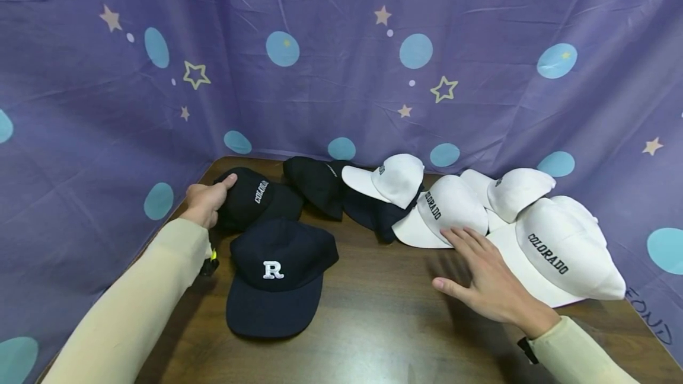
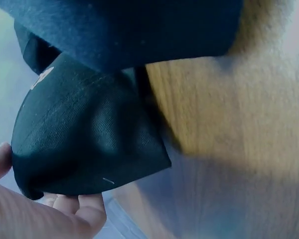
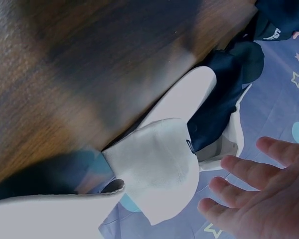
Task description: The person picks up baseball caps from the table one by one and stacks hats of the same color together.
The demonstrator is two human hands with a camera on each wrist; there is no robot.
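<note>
My left hand (image 1: 205, 201) grips the back edge of a black cap (image 1: 238, 209) with COLORADO lettering, at the table's left side. In the left wrist view the thumb lies on one side of the black cap (image 2: 84, 134) and the fingers curl at its edge. Just in front sits a navy cap (image 1: 277, 277) with a white R, its brim towards me. My right hand (image 1: 488, 277), fingers spread, hovers over the table beside a white COLORADO cap (image 1: 453, 203). In the right wrist view nothing lies in the right hand (image 3: 269, 194).
Another black cap (image 1: 316, 185) lies at the back. A white cap (image 1: 402, 179) rests on a dark navy cap (image 1: 376, 215) beside it. Further right are a white cap (image 1: 520, 191) and a larger white COLORADO cap (image 1: 565, 248). A purple curtain (image 1: 341, 76) surrounds the wooden table (image 1: 373, 313).
</note>
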